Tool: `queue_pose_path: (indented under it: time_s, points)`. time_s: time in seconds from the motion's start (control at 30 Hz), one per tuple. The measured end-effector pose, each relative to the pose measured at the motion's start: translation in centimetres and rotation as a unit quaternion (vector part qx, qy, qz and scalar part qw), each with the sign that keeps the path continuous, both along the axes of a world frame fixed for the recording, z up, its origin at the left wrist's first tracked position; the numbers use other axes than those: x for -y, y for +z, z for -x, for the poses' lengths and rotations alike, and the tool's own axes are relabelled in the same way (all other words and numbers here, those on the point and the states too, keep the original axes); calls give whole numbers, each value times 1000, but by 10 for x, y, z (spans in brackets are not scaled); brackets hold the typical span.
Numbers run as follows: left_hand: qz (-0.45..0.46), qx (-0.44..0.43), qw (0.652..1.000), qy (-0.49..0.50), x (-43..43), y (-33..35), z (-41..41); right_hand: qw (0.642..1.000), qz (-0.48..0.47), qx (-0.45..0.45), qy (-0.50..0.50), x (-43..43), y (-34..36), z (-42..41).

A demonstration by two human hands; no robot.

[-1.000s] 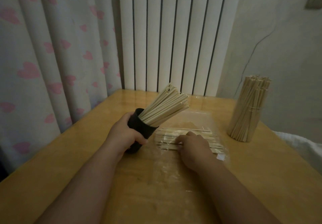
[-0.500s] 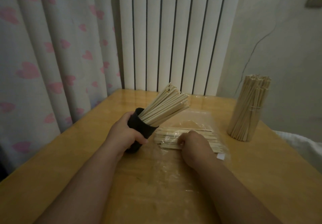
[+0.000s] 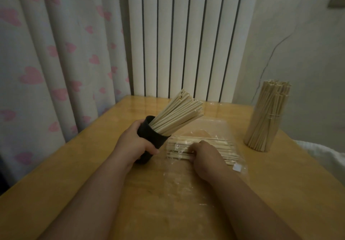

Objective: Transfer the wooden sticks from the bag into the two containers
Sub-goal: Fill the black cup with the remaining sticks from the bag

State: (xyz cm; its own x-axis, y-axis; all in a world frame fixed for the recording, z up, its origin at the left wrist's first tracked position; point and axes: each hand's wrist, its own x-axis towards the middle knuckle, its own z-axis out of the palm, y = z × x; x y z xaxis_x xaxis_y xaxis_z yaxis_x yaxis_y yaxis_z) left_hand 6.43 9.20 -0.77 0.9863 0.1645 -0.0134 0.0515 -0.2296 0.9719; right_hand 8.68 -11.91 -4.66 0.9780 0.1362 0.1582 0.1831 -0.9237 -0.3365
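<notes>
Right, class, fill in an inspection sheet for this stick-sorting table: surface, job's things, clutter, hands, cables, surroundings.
Surface: wooden table, glossy.
Job's things: black container, tilted, with fanned sticks pointing up and right; clear bag lying flat, bagged sticks across it; second bundle standing upright at far right, its container hard to make out.
Clutter: nothing seen.
Hands: left hand grips the black container; right hand curls its fingers onto the bagged sticks.
Cables: thin dark line on the wall, cable or crack, cannot tell.
Surroundings: heart-print curtain, white radiator, white cloth at right edge.
</notes>
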Motion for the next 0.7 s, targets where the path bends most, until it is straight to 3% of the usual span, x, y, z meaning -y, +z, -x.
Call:
queue_pose_path:
  time_s: [0.2,0.7]
  points:
    - [-5,-1,1000,2,0,0,0,998,62,-5,1,-1,1,2]
    - [-13,2,1000,5,-1,-1,-2,999,44,-6,-11,-3,2,3]
